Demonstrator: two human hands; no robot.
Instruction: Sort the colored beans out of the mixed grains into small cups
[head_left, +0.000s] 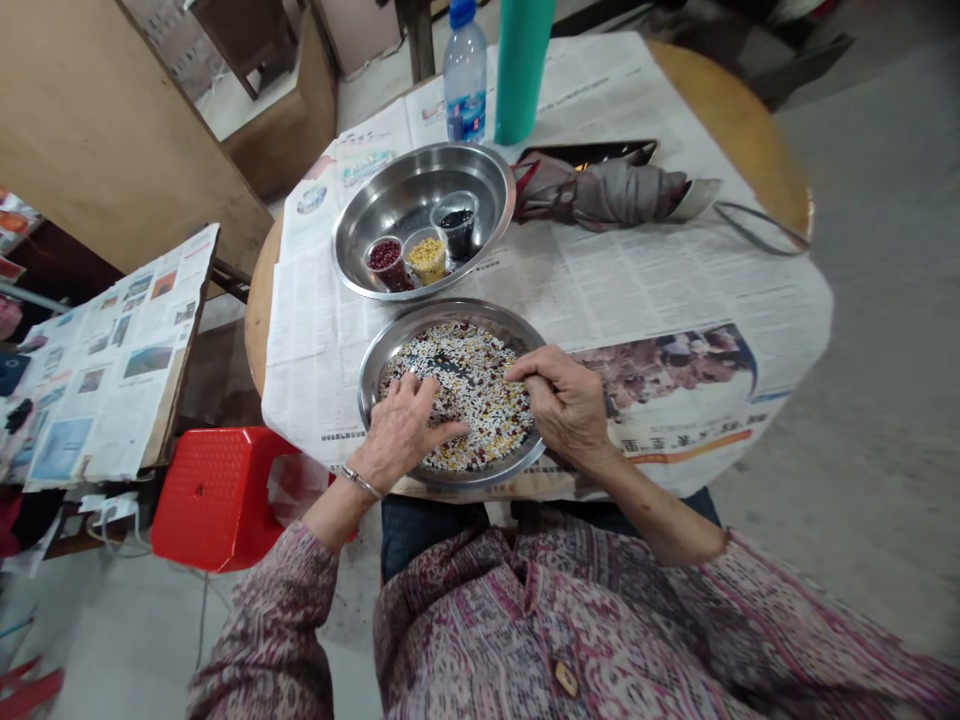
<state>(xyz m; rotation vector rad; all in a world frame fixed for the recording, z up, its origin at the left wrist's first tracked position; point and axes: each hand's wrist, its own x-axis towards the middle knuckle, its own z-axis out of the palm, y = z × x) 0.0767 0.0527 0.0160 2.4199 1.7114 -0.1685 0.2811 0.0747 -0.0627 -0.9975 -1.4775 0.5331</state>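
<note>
Head view: left hand (401, 432) lies open on mixed grains (469, 375) in steel tray (367, 385), right hand (564, 405) curled, maybe pinching few. Grains seem light, slippery, small; take by pinch only.

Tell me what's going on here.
A seated person has both bare hands in a shallow round steel plate of mixed white grains and dark beans. The left hand, wearing a metal bracelet, rests spread on the mix; the right hand touches it with curled fingers. Beyond, a larger stainless steel bowl holds clear cups of red beans, yellow grains and black seeds. Both vessels sit on newspaper covering a round wooden table.
</note>
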